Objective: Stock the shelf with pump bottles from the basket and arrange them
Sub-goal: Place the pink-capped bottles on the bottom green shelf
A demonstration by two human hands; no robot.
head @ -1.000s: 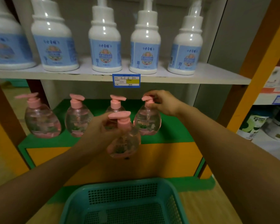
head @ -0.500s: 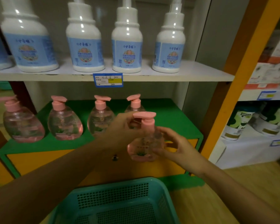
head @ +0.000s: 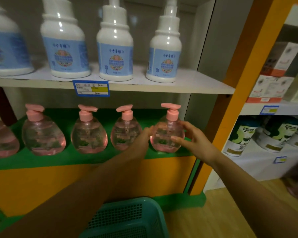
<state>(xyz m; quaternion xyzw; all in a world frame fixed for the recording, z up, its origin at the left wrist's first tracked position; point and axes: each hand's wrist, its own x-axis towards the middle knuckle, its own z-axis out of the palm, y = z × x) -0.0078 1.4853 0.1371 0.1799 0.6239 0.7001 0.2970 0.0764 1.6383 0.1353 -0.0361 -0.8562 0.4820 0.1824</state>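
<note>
Several clear pink pump bottles stand in a row on the green shelf. The rightmost pink pump bottle stands upright at the row's right end, its base on the shelf. My left hand grips its left side and my right hand cups its right side with fingers spread. The neighbouring bottle stands just left of my left hand. The teal basket sits on the floor below, only its upper corner visible; no bottle shows in that part.
White pump bottles with blue labels line the white shelf above, with a blue price tag on its edge. An orange upright bounds the shelf on the right. Beyond it stand boxes and green-labelled tubs.
The bottle held in the air in front of the shelf has moved right and back, and now stands at the right end of the row. Both hands went with it. The view shifted right.
</note>
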